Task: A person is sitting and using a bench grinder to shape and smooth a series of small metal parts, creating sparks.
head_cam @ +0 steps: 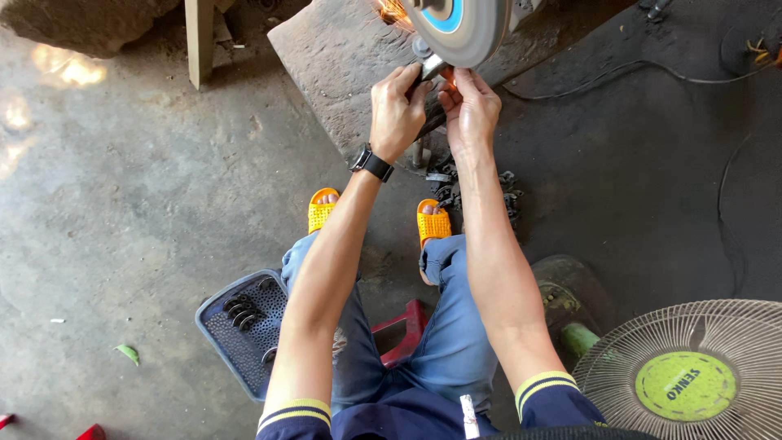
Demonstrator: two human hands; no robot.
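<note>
Metal piece point(432, 67) pinched by fingers of left hand point(396, 114) and right hand point(470, 110), both steadying it against spinning grinding wheel point(460, 28); sparks point(393, 11) fly.

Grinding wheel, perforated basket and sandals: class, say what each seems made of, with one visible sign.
Round grey grinding wheel: likely abrasive stone, matt and grainy, sparks beside it.
Dark rectangular perforated basket: probably plastic, moulded holes and rounded rim.
Orange slip-on sandals: seemingly rubber or plastic, moulded holes.
</note>
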